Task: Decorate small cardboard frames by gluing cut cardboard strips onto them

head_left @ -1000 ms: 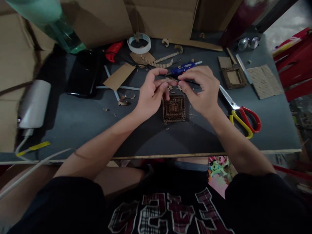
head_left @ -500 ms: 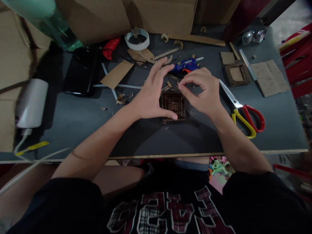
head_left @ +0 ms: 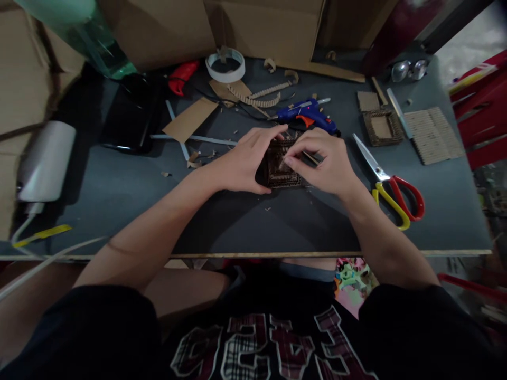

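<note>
A small square piece of dark corrugated cardboard (head_left: 284, 179), stepped like nested frames, lies on the table between my hands. My left hand (head_left: 245, 161) curves round its left side, thumb at the lower edge and fingers at the upper one. Over its middle, my right hand (head_left: 322, 161) has thumb and forefinger pinched together. Whatever is between those fingertips is too small and dark to name. Just beyond the hands rests a blue glue gun (head_left: 304, 110) with an orange trigger.
Scissors (head_left: 390, 192) lie at right, below a second small cardboard frame (head_left: 382, 126) and a corrugated sheet (head_left: 432, 134). A tape roll (head_left: 225, 66), cardboard strips (head_left: 253, 99) and a brown card piece (head_left: 190, 120) lie behind. A black device (head_left: 127, 119) and white power bank (head_left: 47, 161) stand left.
My left hand has come down and closed round the left side of the square piece. My right hand has moved down and slightly left, its pinched fingertips now over the piece's middle.
</note>
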